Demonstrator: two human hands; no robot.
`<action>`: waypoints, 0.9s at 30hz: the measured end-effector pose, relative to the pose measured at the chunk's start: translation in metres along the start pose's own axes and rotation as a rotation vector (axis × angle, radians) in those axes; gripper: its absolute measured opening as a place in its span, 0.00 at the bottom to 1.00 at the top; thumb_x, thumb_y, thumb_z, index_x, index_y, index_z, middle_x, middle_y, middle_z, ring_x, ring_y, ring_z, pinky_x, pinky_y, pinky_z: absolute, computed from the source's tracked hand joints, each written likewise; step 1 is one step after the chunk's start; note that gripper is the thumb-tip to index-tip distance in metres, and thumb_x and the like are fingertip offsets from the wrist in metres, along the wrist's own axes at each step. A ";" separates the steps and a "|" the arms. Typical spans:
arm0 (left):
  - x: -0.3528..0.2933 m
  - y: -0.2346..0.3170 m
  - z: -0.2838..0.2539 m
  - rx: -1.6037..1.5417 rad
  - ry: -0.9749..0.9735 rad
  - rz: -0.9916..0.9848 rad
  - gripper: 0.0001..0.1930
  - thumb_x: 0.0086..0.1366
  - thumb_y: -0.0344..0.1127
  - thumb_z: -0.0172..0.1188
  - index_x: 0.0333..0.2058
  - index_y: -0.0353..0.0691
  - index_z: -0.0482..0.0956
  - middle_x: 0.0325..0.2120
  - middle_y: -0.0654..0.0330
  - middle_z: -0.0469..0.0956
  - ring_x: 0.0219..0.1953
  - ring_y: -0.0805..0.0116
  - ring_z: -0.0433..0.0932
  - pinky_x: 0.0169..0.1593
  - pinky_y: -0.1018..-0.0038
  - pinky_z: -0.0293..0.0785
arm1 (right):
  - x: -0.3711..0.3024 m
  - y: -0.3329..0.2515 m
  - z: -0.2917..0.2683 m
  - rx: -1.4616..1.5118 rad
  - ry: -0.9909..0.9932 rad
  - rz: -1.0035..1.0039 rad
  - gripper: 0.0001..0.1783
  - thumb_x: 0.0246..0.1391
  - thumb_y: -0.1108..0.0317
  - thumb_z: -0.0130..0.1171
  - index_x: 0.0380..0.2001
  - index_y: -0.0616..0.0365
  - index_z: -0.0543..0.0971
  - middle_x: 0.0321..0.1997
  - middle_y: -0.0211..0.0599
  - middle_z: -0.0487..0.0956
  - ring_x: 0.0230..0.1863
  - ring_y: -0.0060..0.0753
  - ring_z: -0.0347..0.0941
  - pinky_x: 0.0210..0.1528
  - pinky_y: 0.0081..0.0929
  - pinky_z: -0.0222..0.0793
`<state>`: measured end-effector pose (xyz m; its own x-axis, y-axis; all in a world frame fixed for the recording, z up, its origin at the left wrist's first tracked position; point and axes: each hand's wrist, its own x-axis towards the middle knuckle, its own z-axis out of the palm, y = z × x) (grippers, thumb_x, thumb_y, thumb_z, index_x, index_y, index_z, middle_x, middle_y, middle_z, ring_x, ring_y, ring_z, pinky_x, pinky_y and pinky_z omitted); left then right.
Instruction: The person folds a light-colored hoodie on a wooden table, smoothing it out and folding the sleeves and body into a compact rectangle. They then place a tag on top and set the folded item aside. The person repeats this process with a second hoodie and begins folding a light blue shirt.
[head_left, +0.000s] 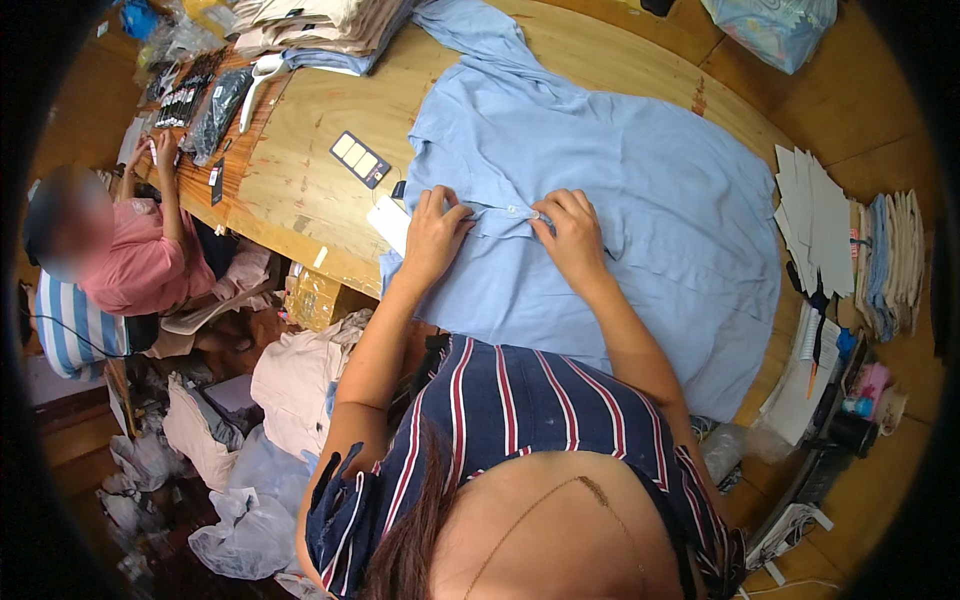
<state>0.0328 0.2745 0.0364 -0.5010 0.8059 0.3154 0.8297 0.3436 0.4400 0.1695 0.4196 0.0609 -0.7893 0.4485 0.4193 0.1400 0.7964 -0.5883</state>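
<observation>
A light blue shirt (660, 190) lies spread over the wooden table, with one sleeve reaching toward the far edge. My left hand (437, 232) pinches a fold of the shirt near its collar or placket. Close by on the right, my right hand (570, 230) has thumb and fingertips closed on the same strip of cloth. Between the two hands a small pale button or clip (513, 211) shows on the strip. A white card (389, 222) lies beside my left hand, partly under the shirt. Just beyond it is a dark tag with pale panels (360, 160).
Folded garments (320, 25) are stacked at the far left, near a white handheld tool (262, 85) and packaged black items (222, 115). A person in pink (150, 240) sits at left. White card sheets (815, 215) and folded clothes (890, 260) stand right. Plastic bags (245, 530) lie lower left.
</observation>
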 end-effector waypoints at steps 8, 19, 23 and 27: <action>0.010 0.019 0.018 -0.073 0.109 0.194 0.08 0.40 0.31 0.60 0.24 0.42 0.77 0.44 0.62 0.67 0.43 0.60 0.64 0.41 0.67 0.62 | -0.001 -0.017 -0.028 -0.043 0.068 -0.045 0.11 0.32 0.71 0.60 0.25 0.58 0.75 0.28 0.30 0.70 0.33 0.32 0.64 0.35 0.29 0.58; 0.009 0.039 0.034 -0.186 0.351 0.015 0.08 0.40 0.27 0.61 0.23 0.39 0.75 0.33 0.63 0.73 0.39 0.61 0.66 0.39 0.69 0.62 | -0.011 -0.035 -0.047 -0.031 0.089 -0.012 0.11 0.32 0.72 0.60 0.26 0.58 0.75 0.26 0.32 0.71 0.29 0.32 0.66 0.33 0.28 0.58; 0.013 0.018 -0.014 -0.338 0.163 0.087 0.07 0.41 0.23 0.60 0.22 0.36 0.75 0.30 0.58 0.74 0.38 0.62 0.69 0.43 0.72 0.64 | -0.013 -0.012 -0.044 -0.024 0.055 0.069 0.10 0.33 0.72 0.60 0.26 0.58 0.75 0.26 0.32 0.71 0.29 0.32 0.67 0.33 0.27 0.58; 0.017 0.008 -0.051 -0.696 -0.132 -0.123 0.05 0.43 0.23 0.61 0.23 0.33 0.75 0.27 0.59 0.74 0.34 0.70 0.71 0.40 0.77 0.64 | -0.015 -0.004 -0.031 0.079 0.026 0.123 0.08 0.35 0.71 0.59 0.25 0.58 0.75 0.28 0.32 0.73 0.30 0.33 0.68 0.34 0.27 0.58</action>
<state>0.0186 0.2661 0.0886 -0.5105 0.8478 0.1438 0.3976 0.0844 0.9137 0.1989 0.4222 0.0782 -0.7532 0.5517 0.3582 0.1860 0.7010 -0.6885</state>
